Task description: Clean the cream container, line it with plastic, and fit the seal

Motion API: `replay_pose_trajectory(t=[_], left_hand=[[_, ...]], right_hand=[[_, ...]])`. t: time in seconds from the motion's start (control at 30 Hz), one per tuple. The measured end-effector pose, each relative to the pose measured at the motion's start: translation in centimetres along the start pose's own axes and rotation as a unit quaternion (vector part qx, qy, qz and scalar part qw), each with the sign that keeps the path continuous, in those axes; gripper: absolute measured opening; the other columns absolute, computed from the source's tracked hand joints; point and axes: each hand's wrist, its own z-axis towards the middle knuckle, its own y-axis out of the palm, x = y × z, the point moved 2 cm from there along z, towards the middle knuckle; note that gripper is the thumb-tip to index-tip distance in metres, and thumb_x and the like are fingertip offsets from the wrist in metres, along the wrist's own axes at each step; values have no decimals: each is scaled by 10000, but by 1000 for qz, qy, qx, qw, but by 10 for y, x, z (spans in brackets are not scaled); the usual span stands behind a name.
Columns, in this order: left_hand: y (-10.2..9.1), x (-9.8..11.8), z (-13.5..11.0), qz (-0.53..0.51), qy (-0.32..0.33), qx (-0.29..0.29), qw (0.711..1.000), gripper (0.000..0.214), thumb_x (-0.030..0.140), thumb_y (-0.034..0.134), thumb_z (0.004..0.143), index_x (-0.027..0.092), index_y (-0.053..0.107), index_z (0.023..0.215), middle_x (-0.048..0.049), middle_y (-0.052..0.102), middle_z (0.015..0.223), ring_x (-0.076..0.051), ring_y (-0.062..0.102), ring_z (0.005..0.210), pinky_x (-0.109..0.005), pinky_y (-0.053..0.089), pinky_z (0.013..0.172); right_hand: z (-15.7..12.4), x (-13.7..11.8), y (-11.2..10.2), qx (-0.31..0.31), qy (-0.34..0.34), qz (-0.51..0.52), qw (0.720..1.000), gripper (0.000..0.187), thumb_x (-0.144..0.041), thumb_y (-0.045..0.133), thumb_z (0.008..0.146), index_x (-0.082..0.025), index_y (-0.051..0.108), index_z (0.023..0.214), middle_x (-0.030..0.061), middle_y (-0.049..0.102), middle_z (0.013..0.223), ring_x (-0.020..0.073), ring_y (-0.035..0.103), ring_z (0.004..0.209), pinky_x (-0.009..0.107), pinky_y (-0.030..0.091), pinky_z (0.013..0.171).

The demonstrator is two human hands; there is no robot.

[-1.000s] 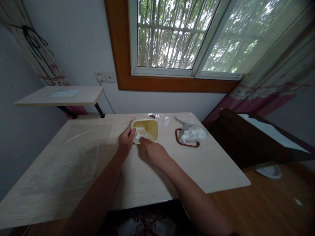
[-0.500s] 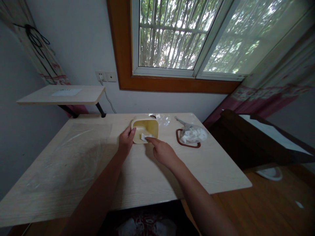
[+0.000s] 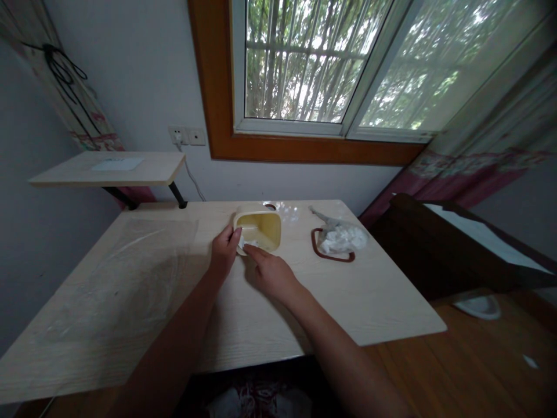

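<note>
A small yellow plastic container (image 3: 272,229) is tilted on its side above the table, its opening facing me. My left hand (image 3: 225,249) grips its left wall, thumb over the rim. My right hand (image 3: 273,271) is at the near lower rim, its fingers closed on a white tissue (image 3: 249,242) pressed against the inner side near the left corner. Part of the tissue is hidden behind the fingers.
A clear plastic bag of white material (image 3: 343,238) lies on the table's right by a brown handle-like loop (image 3: 317,251). A clear plastic sheet (image 3: 126,278) covers the left. A raised shelf (image 3: 148,174) stands at the back left, below a wall socket (image 3: 187,136).
My right hand has slid left along the container's near rim with the tissue, closer to my left hand. The container has shifted very slightly; my left hand keeps its hold.
</note>
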Motion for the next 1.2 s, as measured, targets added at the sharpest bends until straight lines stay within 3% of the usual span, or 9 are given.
replay_pose_trajectory(t=[0.27,0.53,1.0,1.2], left_hand=[[-1,-2,2,-6,-9,-2,1000,398,496,499,934,217,404,665,50,393,593,-118,398,584,-231,298,546],[-2,3,0,-25,-4,7,1000,398,475,512,931,216,396,652,46,377,589,-119,374,581,-242,284,542],[-12,-2,2,-16,-10,49,999,413,481,524,932,215,375,653,51,350,593,-113,368,569,-234,301,534],[-18,-6,7,-16,-14,63,998,420,498,522,926,216,371,653,48,359,597,-116,375,581,-234,300,545]], right_hand=[[1,9,-4,-3,34,-39,999,615,-157,437,892,-234,454,1502,54,535,1510,242,631,1244,386,504,1054],[-2,21,-11,-23,98,-155,983,637,-129,419,885,-226,425,1514,102,431,1583,266,697,1118,428,579,909],[17,-5,2,-13,19,-71,997,600,-196,413,922,-228,422,1521,59,440,1582,243,644,1221,387,537,1006],[18,-6,-1,-17,12,-96,995,607,-194,413,917,-240,414,1522,57,435,1585,251,661,1189,411,556,972]])
